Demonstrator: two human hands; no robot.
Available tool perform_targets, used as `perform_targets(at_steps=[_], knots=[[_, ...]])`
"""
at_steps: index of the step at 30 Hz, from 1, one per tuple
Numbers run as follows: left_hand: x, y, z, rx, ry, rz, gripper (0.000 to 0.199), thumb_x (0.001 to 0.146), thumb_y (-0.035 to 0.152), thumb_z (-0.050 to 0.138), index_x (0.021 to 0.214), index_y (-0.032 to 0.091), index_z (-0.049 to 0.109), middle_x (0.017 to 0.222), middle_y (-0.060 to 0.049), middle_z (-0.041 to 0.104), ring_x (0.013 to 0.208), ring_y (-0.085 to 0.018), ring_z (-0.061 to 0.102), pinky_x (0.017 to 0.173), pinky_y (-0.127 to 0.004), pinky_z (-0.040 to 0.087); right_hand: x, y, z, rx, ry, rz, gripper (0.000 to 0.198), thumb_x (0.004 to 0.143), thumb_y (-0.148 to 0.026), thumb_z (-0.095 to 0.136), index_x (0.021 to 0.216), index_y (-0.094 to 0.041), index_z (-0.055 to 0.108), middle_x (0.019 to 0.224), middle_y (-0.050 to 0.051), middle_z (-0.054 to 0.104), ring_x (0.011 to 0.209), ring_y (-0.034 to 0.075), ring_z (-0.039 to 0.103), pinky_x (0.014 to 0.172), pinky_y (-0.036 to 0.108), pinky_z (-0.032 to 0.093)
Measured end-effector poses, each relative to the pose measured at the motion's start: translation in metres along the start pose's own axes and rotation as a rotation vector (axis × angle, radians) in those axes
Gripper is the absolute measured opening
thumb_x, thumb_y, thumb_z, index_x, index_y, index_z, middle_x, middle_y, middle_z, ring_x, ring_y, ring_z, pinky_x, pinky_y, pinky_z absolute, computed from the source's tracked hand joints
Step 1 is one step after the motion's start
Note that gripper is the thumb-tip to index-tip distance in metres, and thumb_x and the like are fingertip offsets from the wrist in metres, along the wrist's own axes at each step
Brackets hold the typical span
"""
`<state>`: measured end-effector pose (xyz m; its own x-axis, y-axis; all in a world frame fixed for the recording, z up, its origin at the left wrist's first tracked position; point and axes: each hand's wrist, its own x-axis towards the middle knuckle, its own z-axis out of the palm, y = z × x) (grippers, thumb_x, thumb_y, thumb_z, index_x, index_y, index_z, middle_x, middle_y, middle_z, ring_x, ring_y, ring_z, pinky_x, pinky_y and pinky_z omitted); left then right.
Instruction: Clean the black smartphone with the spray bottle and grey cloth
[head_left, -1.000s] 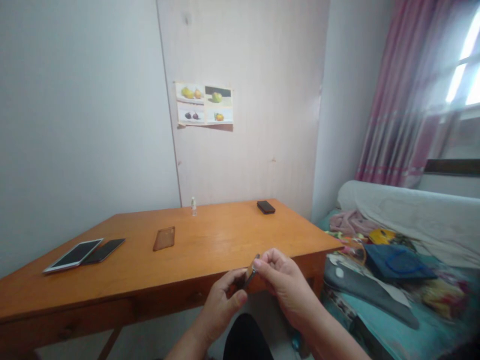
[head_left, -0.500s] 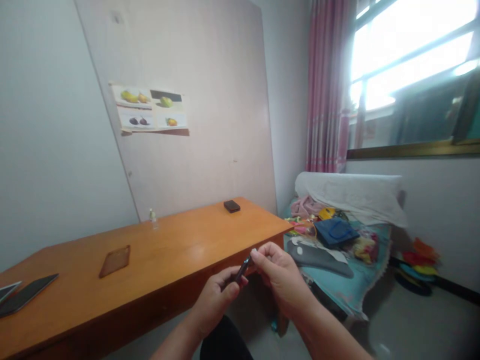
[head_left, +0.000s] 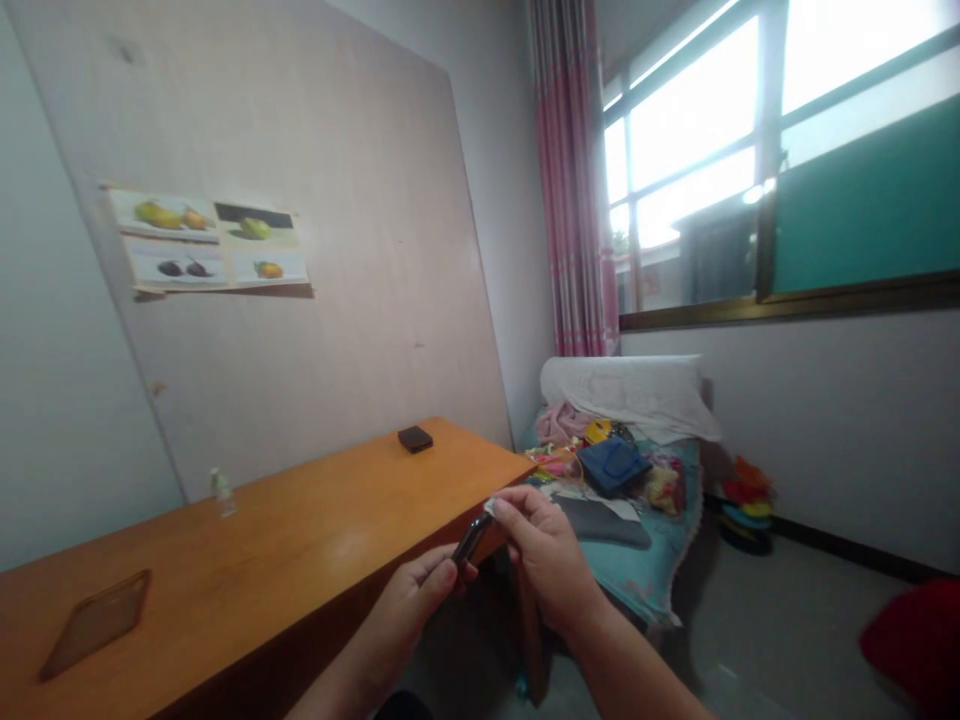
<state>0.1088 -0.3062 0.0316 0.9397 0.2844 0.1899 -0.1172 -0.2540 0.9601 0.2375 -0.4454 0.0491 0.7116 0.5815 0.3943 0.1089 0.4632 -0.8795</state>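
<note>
The view has swung toward the window (head_left: 766, 150); left hand (head_left: 417, 588) still grasps the dark object (head_left: 471, 538), right hand (head_left: 546, 548) a white scrap (head_left: 490, 507).

Your left hand (head_left: 409, 597) and right hand (head_left: 551, 555) work close together, fingers (head_left: 529, 497) bent.
The left grips, thumb (head_left: 441, 582) uppermost; the right seems to pinch, its fingertips (head_left: 505, 512) showing small; your forearms (head_left: 630, 655) angle inward.

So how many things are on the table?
3: a brown case on the left, a small bottle at the back, and a dark thing by the far corner. More may be out of view.
</note>
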Motion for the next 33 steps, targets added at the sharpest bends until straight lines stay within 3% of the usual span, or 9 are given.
perform_targets(at_steps=[4,7,11,19,24,30,33], knots=[[0.002,-0.022,0.003,0.025,-0.036,-0.013,0.068,0.078,0.076,0.052,0.098,0.015,0.072,0.095,-0.009,0.066,0.089,-0.024,0.054,0.085,-0.036,0.042,-0.017,-0.003,0.003,-0.086,-0.059,-0.03,0.032,0.087,-0.048,0.064,0.094,-0.017,0.067,0.068,-0.003,0.055,0.053,0.008,0.043,0.049,0.02,0.033],[0.001,-0.033,0.001,0.036,-0.059,0.025,0.068,0.078,0.075,0.054,0.108,0.016,0.07,0.098,-0.009,0.067,0.091,-0.025,0.055,0.085,-0.035,0.042,-0.022,0.002,0.002,-0.083,-0.078,-0.049,0.033,0.088,-0.049,0.064,0.091,-0.016,0.067,0.067,-0.003,0.054,0.06,0.009,0.048,0.057,0.021,0.039],[-0.004,-0.04,-0.001,0.061,-0.048,0.048,0.071,0.077,0.076,0.053,0.112,0.017,0.07,0.099,-0.01,0.068,0.09,-0.025,0.056,0.086,-0.036,0.042,-0.015,0.013,-0.002,-0.036,-0.029,0.049,0.034,0.089,-0.049,0.063,0.086,-0.015,0.063,0.061,-0.005,0.049,0.056,0.008,0.043,0.055,0.02,0.035],[-0.011,-0.034,-0.003,0.01,-0.002,0.061,0.066,0.078,0.073,0.056,0.105,0.016,0.071,0.098,-0.01,0.067,0.092,-0.026,0.055,0.088,-0.036,0.042,-0.025,0.0,0.022,0.011,-0.167,0.027,0.036,0.088,-0.052,0.064,0.089,-0.016,0.062,0.059,-0.005,0.052,0.052,0.009,0.048,0.052,0.02,0.036],[-0.015,-0.035,-0.006,0.016,0.044,0.059,0.069,0.078,0.073,0.054,0.116,0.017,0.069,0.104,-0.01,0.068,0.094,-0.026,0.055,0.087,-0.035,0.042,-0.013,0.011,0.019,0.007,-0.058,0.003,0.036,0.089,-0.051,0.062,0.08,-0.016,0.06,0.061,-0.004,0.05,0.055,0.008,0.044,0.052,0.019,0.035],[-0.016,-0.028,-0.007,-0.017,0.042,0.056,0.073,0.077,0.077,0.052,0.108,0.014,0.071,0.093,-0.009,0.066,0.082,-0.022,0.053,0.08,-0.033,0.043,-0.027,0.012,0.031,-0.027,-0.117,-0.108,0.038,0.091,-0.053,0.058,0.104,-0.018,0.066,0.063,-0.004,0.054,0.047,0.007,0.043,0.045,0.02,0.035],[-0.022,-0.019,-0.004,-0.055,0.105,0.032,0.068,0.078,0.075,0.052,0.103,0.015,0.072,0.092,-0.009,0.067,0.084,-0.023,0.055,0.081,-0.033,0.044,-0.026,0.014,0.031,-0.119,-0.06,-0.215,0.034,0.091,-0.05,0.059,0.102,-0.019,0.069,0.068,-0.002,0.057,0.05,0.008,0.045,0.047,0.02,0.039]])
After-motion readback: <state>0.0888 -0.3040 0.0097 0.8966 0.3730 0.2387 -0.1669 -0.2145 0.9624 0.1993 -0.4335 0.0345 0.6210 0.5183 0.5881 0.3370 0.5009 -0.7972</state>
